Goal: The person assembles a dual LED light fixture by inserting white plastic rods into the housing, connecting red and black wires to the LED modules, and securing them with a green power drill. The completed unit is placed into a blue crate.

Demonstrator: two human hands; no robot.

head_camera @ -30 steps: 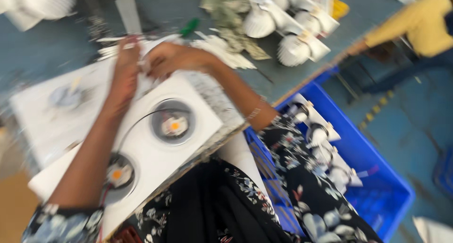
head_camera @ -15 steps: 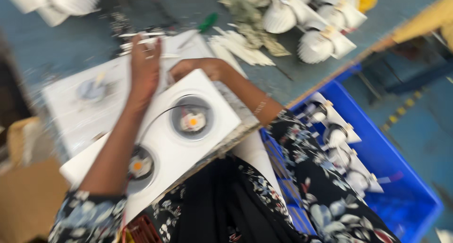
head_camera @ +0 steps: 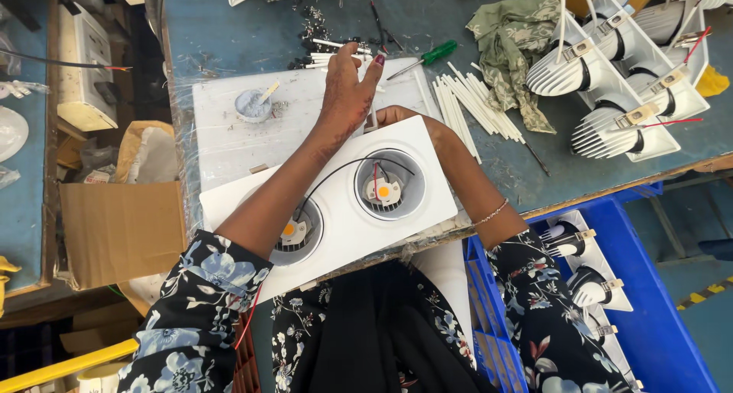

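Observation:
A white twin downlight housing (head_camera: 341, 225) lies flat at the table's near edge, with two round wells and a small lit-orange chip in each. A black wire runs between the wells. My left hand (head_camera: 345, 97) reaches over the housing toward several thin white and black pieces (head_camera: 330, 51) at the back of the table, fingers apart. My right hand (head_camera: 398, 116) curls round the housing's far edge, mostly hidden behind my left wrist.
A white board (head_camera: 229, 137) with a dab of grey paste (head_camera: 250, 103) lies under the housing. White sticks (head_camera: 473, 110), a green screwdriver (head_camera: 427, 57), a green rag (head_camera: 515, 45) and finned lamp bodies (head_camera: 611, 72) sit right. A blue crate (head_camera: 664, 309) holds more lamps. A cardboard box (head_camera: 122, 225) stands left.
The view has steadied and sharpened. My left hand stays stretched toward the far small parts. My right hand stays at the housing's far edge.

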